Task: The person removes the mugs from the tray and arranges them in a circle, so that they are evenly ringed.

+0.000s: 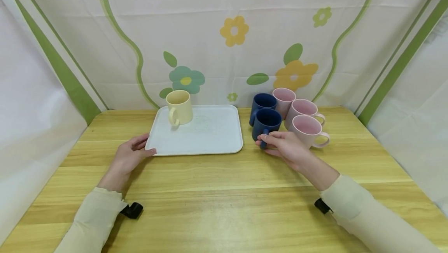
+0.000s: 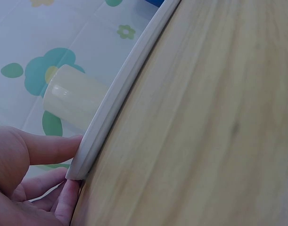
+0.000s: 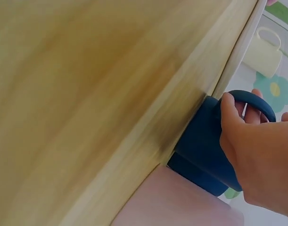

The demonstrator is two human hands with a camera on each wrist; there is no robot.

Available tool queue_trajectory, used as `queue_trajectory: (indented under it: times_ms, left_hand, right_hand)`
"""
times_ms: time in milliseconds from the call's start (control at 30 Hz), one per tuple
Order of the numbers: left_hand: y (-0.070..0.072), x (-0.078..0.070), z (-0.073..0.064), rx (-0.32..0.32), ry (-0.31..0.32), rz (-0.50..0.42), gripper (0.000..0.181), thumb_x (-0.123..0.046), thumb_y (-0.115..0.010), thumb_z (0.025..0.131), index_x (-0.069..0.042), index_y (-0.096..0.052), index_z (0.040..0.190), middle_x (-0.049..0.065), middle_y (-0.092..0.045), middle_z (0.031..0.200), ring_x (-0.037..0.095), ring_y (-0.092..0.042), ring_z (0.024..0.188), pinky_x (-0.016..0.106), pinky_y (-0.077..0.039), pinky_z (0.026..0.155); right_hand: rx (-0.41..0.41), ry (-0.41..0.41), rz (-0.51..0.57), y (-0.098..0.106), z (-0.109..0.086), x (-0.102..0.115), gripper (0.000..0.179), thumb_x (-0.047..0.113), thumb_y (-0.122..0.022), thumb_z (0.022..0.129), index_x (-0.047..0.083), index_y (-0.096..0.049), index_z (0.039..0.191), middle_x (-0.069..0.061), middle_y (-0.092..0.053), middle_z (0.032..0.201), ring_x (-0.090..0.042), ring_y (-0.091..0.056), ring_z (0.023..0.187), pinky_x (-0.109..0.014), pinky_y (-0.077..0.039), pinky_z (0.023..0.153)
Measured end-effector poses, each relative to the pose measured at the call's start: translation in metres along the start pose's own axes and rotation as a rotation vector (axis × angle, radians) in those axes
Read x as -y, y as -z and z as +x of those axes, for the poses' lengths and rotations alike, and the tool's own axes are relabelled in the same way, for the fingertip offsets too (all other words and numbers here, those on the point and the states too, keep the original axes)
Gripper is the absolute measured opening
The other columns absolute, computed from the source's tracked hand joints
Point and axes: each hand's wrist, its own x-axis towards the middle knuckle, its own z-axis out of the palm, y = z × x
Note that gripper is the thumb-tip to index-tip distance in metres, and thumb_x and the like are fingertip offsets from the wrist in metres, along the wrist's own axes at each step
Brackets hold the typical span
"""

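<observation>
My left hand holds the near left corner of a white tray, thumb on the rim and fingers against the corner, as the left wrist view shows. A pale yellow mug stands upright on the tray's back left part, its handle facing forward. With thumb and fingers, my right hand pinches the handle of the nearer dark blue mug. That mug is upright, just right of the tray. A second dark blue mug stands close behind it, partly hidden. In the right wrist view the handle rises between my fingers.
Three pink mugs stand grouped right of the blue ones, two with handles pointing right. Everything sits on a wooden table. A white curtain with printed flowers hangs along its back edge, and white cloth flanks both sides.
</observation>
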Motion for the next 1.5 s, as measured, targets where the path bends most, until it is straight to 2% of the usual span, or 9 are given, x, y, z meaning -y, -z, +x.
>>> queue_trajectory:
  times_ms: [267,433,733,867,1033,1233,1333,1433,1500]
  left_hand:
    - [0.001,-0.001,-0.001,0.003,-0.006,0.004,0.078,-0.020,-0.072,0.102,-0.008,-0.031,0.168,0.021,-0.037,0.170,0.036,-0.039,0.154,0.008,-0.041,0.090]
    - [0.000,-0.001,-0.002,0.002,-0.008,0.001,0.078,-0.018,-0.072,0.102,-0.008,-0.032,0.168,0.021,-0.038,0.170,0.036,-0.039,0.155,0.007,-0.041,0.089]
    - [0.001,0.000,-0.001,0.002,-0.014,0.003,0.079,-0.019,-0.073,0.102,-0.009,-0.032,0.168,0.020,-0.038,0.170,0.036,-0.039,0.156,0.010,-0.041,0.093]
    - [0.001,0.001,0.000,0.001,-0.017,0.000,0.078,-0.019,-0.073,0.102,-0.009,-0.032,0.168,0.019,-0.038,0.170,0.035,-0.039,0.155,0.008,-0.041,0.091]
    - [0.001,0.002,0.000,0.007,-0.014,-0.009,0.079,-0.020,-0.073,0.101,-0.009,-0.031,0.168,0.020,-0.038,0.170,0.035,-0.038,0.156,0.007,-0.042,0.090]
    - [0.000,0.001,-0.002,0.003,-0.007,0.000,0.080,-0.020,-0.073,0.101,-0.009,-0.031,0.168,0.020,-0.038,0.170,0.036,-0.037,0.156,0.035,-0.042,0.116]
    - [0.000,0.001,-0.001,0.001,-0.003,-0.008,0.080,-0.020,-0.073,0.101,-0.010,-0.031,0.168,0.019,-0.038,0.170,0.036,-0.037,0.156,0.045,-0.039,0.121]
    - [0.000,0.001,0.000,-0.003,0.001,-0.009,0.080,-0.020,-0.073,0.101,-0.011,-0.031,0.168,0.019,-0.038,0.170,0.036,-0.037,0.156,0.043,-0.040,0.120]
    - [0.000,0.002,0.000,-0.003,0.001,-0.006,0.079,-0.021,-0.073,0.101,-0.011,-0.032,0.168,0.018,-0.038,0.170,0.035,-0.038,0.156,0.036,-0.043,0.116]
  right_hand:
    - [-0.057,0.032,-0.059,0.012,-0.005,-0.001,0.047,0.030,-0.064,0.108,-0.008,-0.063,0.137,-0.003,-0.077,0.119,-0.010,-0.071,0.111,-0.038,-0.053,0.112]
    - [-0.103,0.062,-0.110,0.017,-0.011,0.004,0.052,0.035,-0.066,0.107,-0.008,-0.063,0.134,-0.004,-0.078,0.111,-0.013,-0.075,0.107,-0.031,-0.059,0.102]
    - [-0.221,0.215,-0.172,0.017,-0.021,0.021,0.053,0.035,-0.070,0.104,-0.011,-0.065,0.130,0.006,-0.080,0.099,-0.005,-0.076,0.096,-0.021,-0.061,0.089]
    - [-0.200,0.286,-0.170,0.012,-0.023,0.030,0.048,0.032,-0.071,0.104,-0.011,-0.066,0.126,0.005,-0.081,0.100,-0.005,-0.077,0.098,-0.022,-0.061,0.091]
    - [-0.144,0.306,-0.140,0.003,-0.020,0.038,0.046,0.032,-0.070,0.104,-0.008,-0.066,0.128,0.001,-0.080,0.108,-0.008,-0.076,0.104,-0.022,-0.060,0.093]
    - [-0.110,0.303,-0.125,-0.011,-0.007,0.047,0.048,0.033,-0.068,0.106,-0.006,-0.063,0.133,-0.006,-0.078,0.117,-0.011,-0.075,0.108,-0.023,-0.060,0.094]
    - [-0.094,0.313,-0.098,-0.018,0.002,0.050,0.042,0.029,-0.068,0.106,-0.003,-0.065,0.131,-0.005,-0.078,0.117,-0.012,-0.076,0.109,-0.024,-0.061,0.094]
    - [-0.062,0.335,-0.061,-0.026,0.012,0.053,0.036,0.024,-0.067,0.106,-0.002,-0.066,0.130,-0.001,-0.077,0.114,-0.012,-0.075,0.110,-0.027,-0.061,0.095]
    - [-0.039,0.352,-0.043,-0.033,0.018,0.055,0.034,0.022,-0.067,0.106,-0.002,-0.066,0.130,0.001,-0.078,0.112,-0.010,-0.075,0.109,-0.028,-0.061,0.097]
